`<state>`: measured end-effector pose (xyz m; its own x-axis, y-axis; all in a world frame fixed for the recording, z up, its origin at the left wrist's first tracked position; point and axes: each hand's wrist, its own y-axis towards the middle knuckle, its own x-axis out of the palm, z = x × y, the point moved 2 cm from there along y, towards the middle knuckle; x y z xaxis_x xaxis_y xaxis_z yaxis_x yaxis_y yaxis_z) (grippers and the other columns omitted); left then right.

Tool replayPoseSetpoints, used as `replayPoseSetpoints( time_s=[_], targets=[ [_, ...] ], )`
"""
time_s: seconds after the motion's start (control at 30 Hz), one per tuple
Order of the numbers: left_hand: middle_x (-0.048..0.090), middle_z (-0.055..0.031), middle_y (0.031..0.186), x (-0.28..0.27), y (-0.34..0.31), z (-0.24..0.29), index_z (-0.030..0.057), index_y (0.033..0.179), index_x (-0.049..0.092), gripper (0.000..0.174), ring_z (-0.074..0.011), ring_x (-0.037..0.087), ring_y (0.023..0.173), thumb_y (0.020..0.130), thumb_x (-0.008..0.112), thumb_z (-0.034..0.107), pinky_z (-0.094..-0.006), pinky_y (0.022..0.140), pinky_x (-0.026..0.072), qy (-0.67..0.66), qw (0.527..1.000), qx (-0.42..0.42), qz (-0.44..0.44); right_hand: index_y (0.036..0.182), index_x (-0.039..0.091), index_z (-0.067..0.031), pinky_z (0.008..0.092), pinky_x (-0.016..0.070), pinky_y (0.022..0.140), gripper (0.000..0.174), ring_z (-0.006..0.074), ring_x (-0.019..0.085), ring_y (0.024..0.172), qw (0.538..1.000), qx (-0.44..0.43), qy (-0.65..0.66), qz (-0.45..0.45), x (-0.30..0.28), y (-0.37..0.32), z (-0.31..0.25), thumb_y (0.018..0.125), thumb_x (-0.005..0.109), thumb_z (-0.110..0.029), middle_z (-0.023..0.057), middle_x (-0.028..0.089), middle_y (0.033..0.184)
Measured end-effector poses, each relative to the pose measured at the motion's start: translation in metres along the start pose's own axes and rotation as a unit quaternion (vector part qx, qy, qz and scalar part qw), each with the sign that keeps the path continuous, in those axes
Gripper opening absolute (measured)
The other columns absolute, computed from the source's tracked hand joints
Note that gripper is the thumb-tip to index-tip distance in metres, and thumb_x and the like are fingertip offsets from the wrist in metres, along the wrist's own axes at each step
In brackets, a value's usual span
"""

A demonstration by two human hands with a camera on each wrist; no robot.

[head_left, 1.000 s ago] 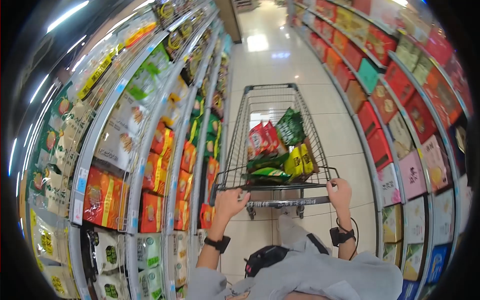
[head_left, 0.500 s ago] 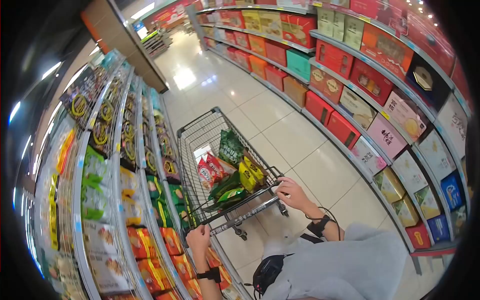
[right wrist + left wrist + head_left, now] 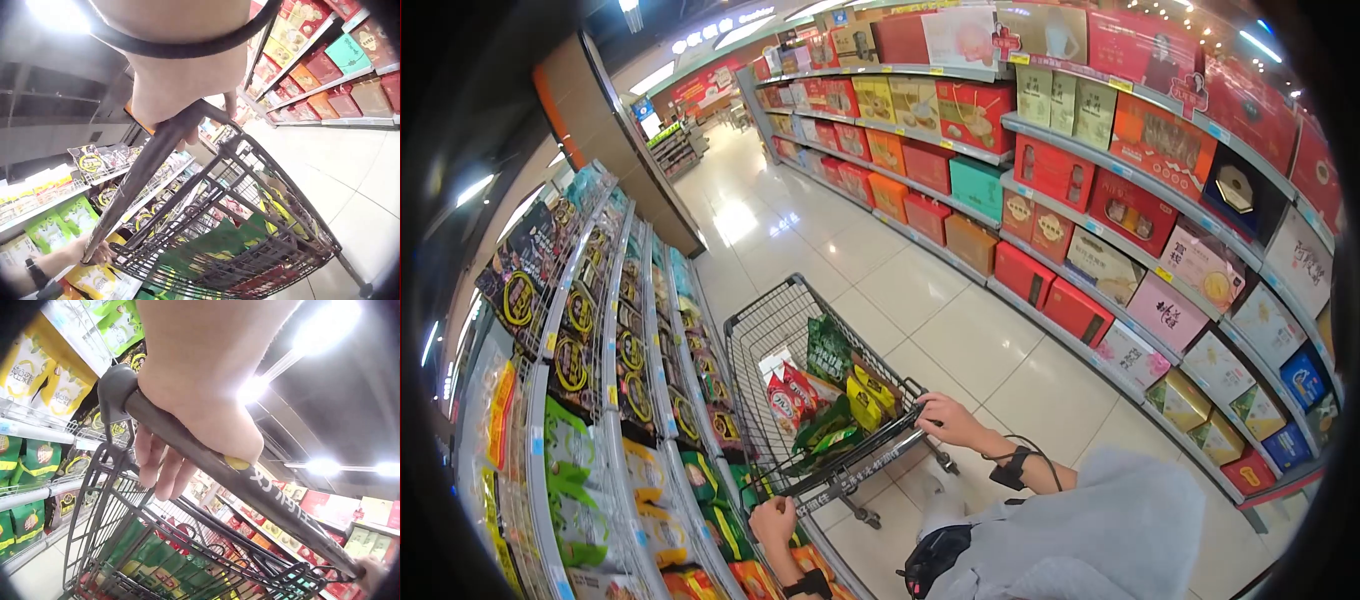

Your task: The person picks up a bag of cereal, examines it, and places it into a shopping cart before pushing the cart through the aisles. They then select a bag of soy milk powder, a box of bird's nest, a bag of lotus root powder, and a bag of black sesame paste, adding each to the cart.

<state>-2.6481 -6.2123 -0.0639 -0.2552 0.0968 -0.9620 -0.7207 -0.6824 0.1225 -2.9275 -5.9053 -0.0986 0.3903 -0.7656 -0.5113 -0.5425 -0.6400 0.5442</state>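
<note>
A shopping cart (image 3: 752, 330) of dark wire stands before the person. My left hand (image 3: 774, 522) holds the left end of its handle (image 3: 187, 447); in the left wrist view the fingers (image 3: 165, 478) hang round the far side of the bar. At the handle's right corner, my right hand (image 3: 948, 420) grips the bar, its fingers partly hidden in the right wrist view. Inside the cart lie red-and-white bags (image 3: 790, 397), a dark green bag (image 3: 828, 350), a yellow bag (image 3: 868, 398) and green packs (image 3: 828, 428).
Close on the left run shelves of bagged goods, green (image 3: 572, 450) and black-and-yellow (image 3: 580, 310) among them. On the right, a long shelf holds gift boxes, including a teal box (image 3: 977, 190). A tiled floor (image 3: 920, 285) lies between, and a brown pillar (image 3: 615, 140) rises ahead at left.
The view has swung to the right, so the cart appears further left and angled, and more of the gift-box shelf shows. Both hands stay on the handle.
</note>
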Motion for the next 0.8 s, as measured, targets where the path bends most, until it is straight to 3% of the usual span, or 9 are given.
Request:
replayPoseSetpoints(
  time_s=[0.2,0.27,0.33,0.37,0.43,0.53,0.6,0.67,0.8],
  targets=[
    [0.067,-0.0128,0.069,0.022,0.088,-0.023,0.0058,0.076,0.072,0.030,-0.0348,0.063,0.069,0.082,0.059,0.032,-0.0460,0.065,0.0479,-0.028,0.999,0.009,0.020,0.081,0.067,-0.0009,0.0374,0.0493,0.086,0.016,0.0299,0.059,0.099,0.995,-0.056,0.008,-0.081,0.018,0.082,0.027,0.088,0.061,-0.014,0.0101,0.064,0.078],
    [0.066,-0.0142,0.073,0.043,0.120,-0.026,0.0047,0.077,0.070,0.034,-0.0361,0.061,0.072,0.089,0.055,0.033,-0.0476,0.066,0.0462,0.097,0.993,0.002,0.062,0.086,0.068,-0.0018,0.0360,0.0503,0.084,0.015,0.0282,0.062,0.097,0.996,-0.043,0.042,-0.067,0.011,0.107,0.036,0.089,0.060,-0.014,0.0101,0.067,0.086],
    [0.065,-0.0158,0.075,0.047,0.148,0.013,0.0041,0.077,0.067,0.038,-0.0372,0.060,0.074,0.093,0.050,0.034,-0.0491,0.067,0.0449,0.087,0.993,0.041,0.061,0.090,0.070,-0.0028,0.0347,0.0518,0.079,0.016,0.0267,0.066,0.089,0.996,0.050,0.069,-0.009,-0.001,0.129,0.053,0.090,0.059,-0.015,0.0099,0.070,0.091],
    [0.065,-0.0160,0.075,0.046,0.160,0.043,0.0045,0.076,0.067,0.038,-0.0371,0.060,0.074,0.093,0.050,0.035,-0.0495,0.067,0.0450,0.035,0.995,0.090,0.039,0.089,0.069,-0.0030,0.0334,0.0527,0.074,0.018,0.0254,0.068,0.079,0.998,0.051,0.046,0.009,-0.013,0.146,0.057,0.092,0.057,-0.015,0.0097,0.071,0.088],
    [0.065,-0.0162,0.074,0.052,0.182,0.092,0.0049,0.075,0.067,0.039,-0.0370,0.060,0.074,0.093,0.050,0.035,-0.0499,0.067,0.0451,-0.018,0.989,0.149,0.014,0.090,0.070,-0.0025,0.0315,0.0526,0.074,0.019,0.0216,0.068,0.079,0.995,0.080,0.050,0.013,-0.046,0.180,0.066,0.093,0.056,-0.015,0.0090,0.071,0.084],
    [0.066,-0.0187,0.075,0.077,0.227,0.159,0.0058,0.081,0.070,0.045,-0.0377,0.062,0.076,0.093,0.048,0.043,-0.0492,0.070,0.0467,-0.089,0.983,0.157,-0.030,0.087,0.069,-0.0006,0.0285,0.0517,0.070,0.022,0.0160,0.067,0.071,0.989,0.108,0.064,0.071,-0.103,0.220,0.092,0.094,0.054,-0.015,0.0083,0.069,0.074],
    [0.067,-0.0214,0.076,0.094,0.256,0.190,0.0074,0.090,0.073,0.054,-0.0389,0.065,0.076,0.093,0.044,0.052,-0.0482,0.071,0.0487,-0.001,0.989,0.115,-0.092,0.083,0.068,0.0006,0.0273,0.0509,0.065,0.024,0.0142,0.065,0.064,0.982,0.115,0.082,0.126,-0.139,0.236,0.116,0.094,0.052,-0.014,0.0083,0.068,0.068],
    [0.067,-0.0237,0.076,0.109,0.289,0.207,0.0084,0.090,0.075,0.061,-0.0401,0.065,0.074,0.091,0.041,0.059,-0.0482,0.072,0.0498,0.012,0.990,0.123,-0.070,0.080,0.066,0.0029,0.0252,0.0478,0.057,0.025,0.0114,0.061,0.056,0.957,0.098,0.142,0.232,-0.181,0.247,0.145,0.094,0.051,-0.012,0.0066,0.064,0.060],
    [0.065,-0.0227,0.069,0.122,0.339,0.226,0.0062,0.073,0.075,0.061,-0.0402,0.065,0.071,0.090,0.045,0.056,-0.0485,0.070,0.0494,0.029,0.996,0.082,-0.030,0.077,0.064,0.0030,0.0246,0.0423,0.049,0.027,0.0104,0.056,0.048,0.940,0.106,0.154,0.284,-0.253,0.269,0.225,0.094,0.050,-0.012,0.0049,0.060,0.055]
  ],
)
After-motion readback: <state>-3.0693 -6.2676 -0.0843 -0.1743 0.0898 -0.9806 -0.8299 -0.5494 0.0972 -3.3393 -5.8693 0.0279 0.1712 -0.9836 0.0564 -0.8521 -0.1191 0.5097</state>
